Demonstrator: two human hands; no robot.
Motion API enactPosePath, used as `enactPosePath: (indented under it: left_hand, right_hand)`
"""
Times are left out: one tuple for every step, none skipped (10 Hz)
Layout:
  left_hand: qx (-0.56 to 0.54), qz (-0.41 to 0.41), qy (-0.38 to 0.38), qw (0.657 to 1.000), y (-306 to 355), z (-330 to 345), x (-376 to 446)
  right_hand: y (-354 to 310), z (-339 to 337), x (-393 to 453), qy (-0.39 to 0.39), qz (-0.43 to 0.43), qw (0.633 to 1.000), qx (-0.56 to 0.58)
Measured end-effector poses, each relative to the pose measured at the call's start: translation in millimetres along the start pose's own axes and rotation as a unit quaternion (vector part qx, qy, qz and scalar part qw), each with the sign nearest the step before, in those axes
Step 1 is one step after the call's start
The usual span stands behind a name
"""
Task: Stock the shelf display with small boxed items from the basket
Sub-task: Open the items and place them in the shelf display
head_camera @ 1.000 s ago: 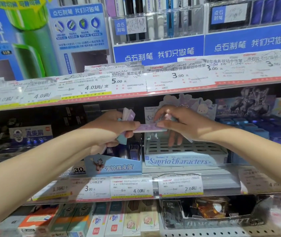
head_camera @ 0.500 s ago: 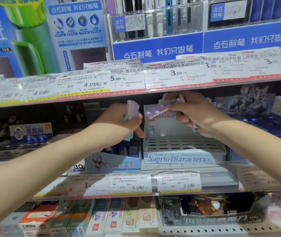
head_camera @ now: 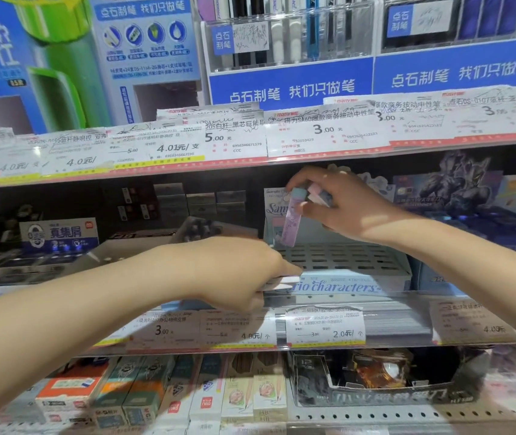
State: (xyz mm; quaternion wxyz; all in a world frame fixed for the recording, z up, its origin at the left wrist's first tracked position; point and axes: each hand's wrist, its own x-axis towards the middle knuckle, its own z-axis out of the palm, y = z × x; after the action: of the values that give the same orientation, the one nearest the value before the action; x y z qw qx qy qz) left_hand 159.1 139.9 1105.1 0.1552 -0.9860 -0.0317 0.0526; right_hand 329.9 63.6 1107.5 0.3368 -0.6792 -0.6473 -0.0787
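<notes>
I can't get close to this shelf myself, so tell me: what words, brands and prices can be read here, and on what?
"点石制笔 我们只做笔": blue banner, again on the next banner.
"rio characters": slotted tray, its start hidden by the left hand.
"真集屑": blue box.
"5.00": price tag.
"3.00": tag.
"4.01元/支": tag.
"2.0元/个": lower tag.
Small print on the tags, and the box in the right hand, are too blurred to read.

left hand (head_camera: pixel 244 274): low, forearm stretched forward, fingers curled, grip contents unclear
right hand (head_camera: pixel 341 205): raised higher, fingers pinching slim purple box (head_camera: pixel 292 222), box hanging nearly upright
</notes>
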Motion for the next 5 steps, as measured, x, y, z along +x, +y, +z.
enactPosePath:
  left_hand:
    - [-0.02,0.002,-0.005,1.0,-1.1,-4.7,-3.8]
    - [-0.04,0.018,-0.008,0.999,-2.2,-5.6,-8.0]
    - [-0.056,0.019,-0.005,0.998,-5.1,-2.1,-12.5]
    - [-0.038,0.026,-0.002,0.999,-6.3,5.8,-17.1]
    - [0.01,0.007,0.018,1.0,-4.4,12.6,-20.5]
  right_hand:
    - [-0.5,2.6,0.8,0.003,-0.022,1.0,0.007]
    - [-0.6,7.0,1.1,0.008,-0.038,0.999,0.014]
    - [-2.6,12.5,-0.1,-0.009,-0.038,0.999,0.003]
    - [-1.3,17.3,-1.5,-0.027,-0.046,0.999,0.004]
    - [-0.6,20.0,-1.9,-0.026,-0.05,0.998,0.007]
